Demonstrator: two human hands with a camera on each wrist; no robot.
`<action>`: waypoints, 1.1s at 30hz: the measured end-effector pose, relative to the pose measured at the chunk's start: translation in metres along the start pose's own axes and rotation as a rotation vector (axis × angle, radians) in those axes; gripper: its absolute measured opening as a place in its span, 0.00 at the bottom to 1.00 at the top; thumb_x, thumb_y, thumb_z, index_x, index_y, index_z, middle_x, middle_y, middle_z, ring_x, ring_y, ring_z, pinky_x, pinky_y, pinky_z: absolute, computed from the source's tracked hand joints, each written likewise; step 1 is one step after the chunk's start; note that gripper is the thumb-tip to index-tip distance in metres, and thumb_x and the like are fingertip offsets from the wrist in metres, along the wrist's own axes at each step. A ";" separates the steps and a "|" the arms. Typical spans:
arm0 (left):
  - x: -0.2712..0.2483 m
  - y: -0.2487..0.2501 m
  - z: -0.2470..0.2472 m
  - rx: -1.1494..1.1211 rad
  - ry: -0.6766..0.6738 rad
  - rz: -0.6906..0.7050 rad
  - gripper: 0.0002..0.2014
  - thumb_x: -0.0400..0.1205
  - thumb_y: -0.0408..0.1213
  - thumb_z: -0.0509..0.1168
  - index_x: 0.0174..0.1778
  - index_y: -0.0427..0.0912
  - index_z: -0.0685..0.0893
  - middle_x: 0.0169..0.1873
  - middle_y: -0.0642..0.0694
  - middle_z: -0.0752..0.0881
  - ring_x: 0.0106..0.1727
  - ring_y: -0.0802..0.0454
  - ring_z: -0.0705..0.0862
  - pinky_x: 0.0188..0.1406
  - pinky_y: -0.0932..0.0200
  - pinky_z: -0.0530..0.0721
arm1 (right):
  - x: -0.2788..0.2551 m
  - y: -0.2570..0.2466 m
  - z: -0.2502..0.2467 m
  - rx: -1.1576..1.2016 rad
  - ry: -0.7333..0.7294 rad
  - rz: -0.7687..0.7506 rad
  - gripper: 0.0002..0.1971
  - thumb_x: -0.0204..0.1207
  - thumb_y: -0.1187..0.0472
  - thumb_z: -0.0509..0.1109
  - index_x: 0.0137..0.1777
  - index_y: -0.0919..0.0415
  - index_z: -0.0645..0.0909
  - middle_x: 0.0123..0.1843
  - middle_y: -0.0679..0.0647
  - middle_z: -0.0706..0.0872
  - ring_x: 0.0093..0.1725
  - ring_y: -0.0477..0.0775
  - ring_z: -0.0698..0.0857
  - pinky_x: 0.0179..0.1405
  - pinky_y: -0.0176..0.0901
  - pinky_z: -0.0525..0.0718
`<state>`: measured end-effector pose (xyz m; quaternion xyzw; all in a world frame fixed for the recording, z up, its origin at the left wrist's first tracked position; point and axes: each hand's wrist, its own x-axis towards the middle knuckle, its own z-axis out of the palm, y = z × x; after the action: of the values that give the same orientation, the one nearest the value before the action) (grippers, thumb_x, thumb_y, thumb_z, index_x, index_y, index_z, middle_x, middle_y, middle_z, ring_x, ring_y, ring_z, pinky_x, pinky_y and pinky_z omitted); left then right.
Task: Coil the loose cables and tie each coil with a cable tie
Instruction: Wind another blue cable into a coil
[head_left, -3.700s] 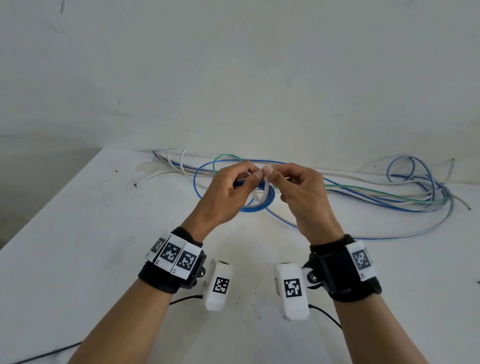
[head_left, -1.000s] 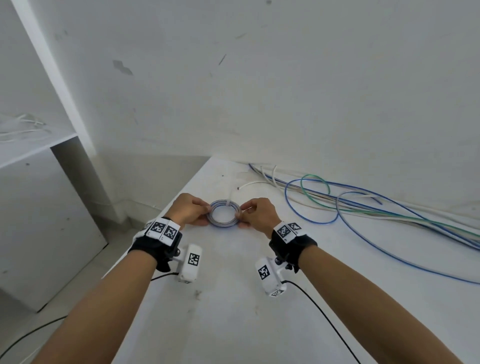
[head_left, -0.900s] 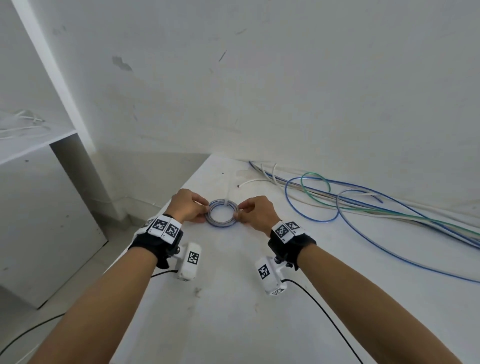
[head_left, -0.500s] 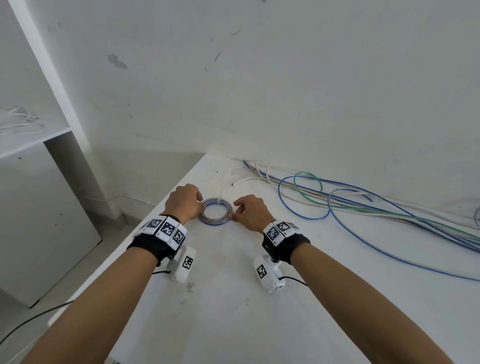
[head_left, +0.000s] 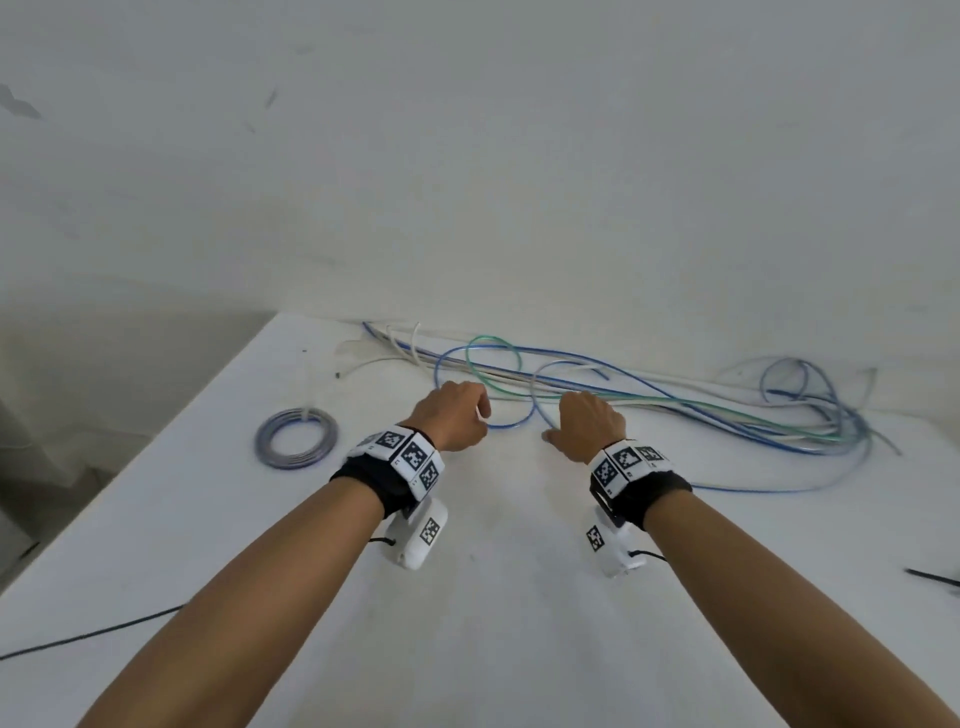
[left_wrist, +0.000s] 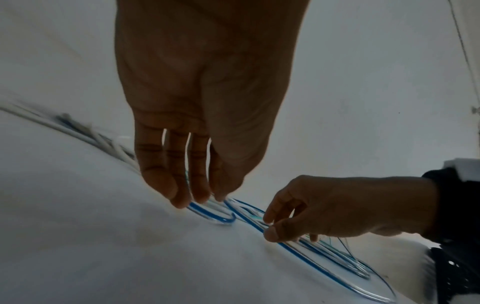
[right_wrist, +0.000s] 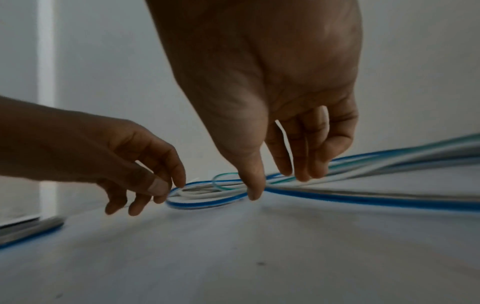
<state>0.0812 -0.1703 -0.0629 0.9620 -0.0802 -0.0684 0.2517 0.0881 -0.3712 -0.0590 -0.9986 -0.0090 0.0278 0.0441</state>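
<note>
The finished blue-and-grey coil (head_left: 296, 439) lies flat near the table's left edge, also at the lower left of the right wrist view (right_wrist: 28, 232), with neither hand on it. Loose blue, green and white cables (head_left: 675, 402) run along the back wall. My left hand (head_left: 457, 415) reaches down with nearly straight fingers, their tips (left_wrist: 179, 200) touching a small loop of blue cable (left_wrist: 213, 214). My right hand (head_left: 587, 426) hovers just right of it. Its thumb (right_wrist: 253, 191) comes down on the blue cable (right_wrist: 337, 198) and its fingers (right_wrist: 298, 172) stand behind it, apart from the thumb.
A black cable tie (head_left: 932, 577) lies at the table's right edge. A thin black lead (head_left: 78, 636) crosses the near left corner. The table (head_left: 493, 597) ends in a drop at the left, with the wall close behind the cables.
Both hands have let go of the tied coil and moved right to the loose cables. The coil stays where it was set down, and the view has swung right.
</note>
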 end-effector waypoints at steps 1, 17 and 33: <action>0.004 0.009 0.005 -0.034 -0.062 0.037 0.11 0.82 0.40 0.69 0.60 0.50 0.82 0.58 0.47 0.87 0.59 0.45 0.86 0.59 0.53 0.82 | -0.002 0.010 0.000 0.000 -0.031 0.029 0.22 0.81 0.48 0.73 0.68 0.62 0.78 0.70 0.61 0.82 0.70 0.65 0.81 0.63 0.53 0.80; -0.013 0.062 -0.008 -1.128 0.073 0.058 0.08 0.90 0.34 0.62 0.54 0.31 0.81 0.41 0.39 0.87 0.32 0.48 0.89 0.35 0.54 0.92 | -0.042 0.029 -0.010 0.401 0.074 -0.162 0.10 0.79 0.58 0.74 0.39 0.51 0.77 0.43 0.54 0.87 0.47 0.60 0.83 0.49 0.52 0.83; -0.026 0.098 -0.007 -1.096 0.071 -0.005 0.14 0.92 0.37 0.49 0.44 0.41 0.74 0.26 0.50 0.65 0.17 0.57 0.64 0.22 0.57 0.84 | -0.058 0.147 -0.028 0.380 0.617 0.216 0.08 0.86 0.66 0.63 0.58 0.65 0.83 0.57 0.67 0.84 0.57 0.70 0.83 0.52 0.55 0.77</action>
<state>0.0451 -0.2470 -0.0061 0.6921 -0.0220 -0.0681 0.7182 0.0338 -0.5215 -0.0409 -0.9293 0.1152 -0.2686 0.2258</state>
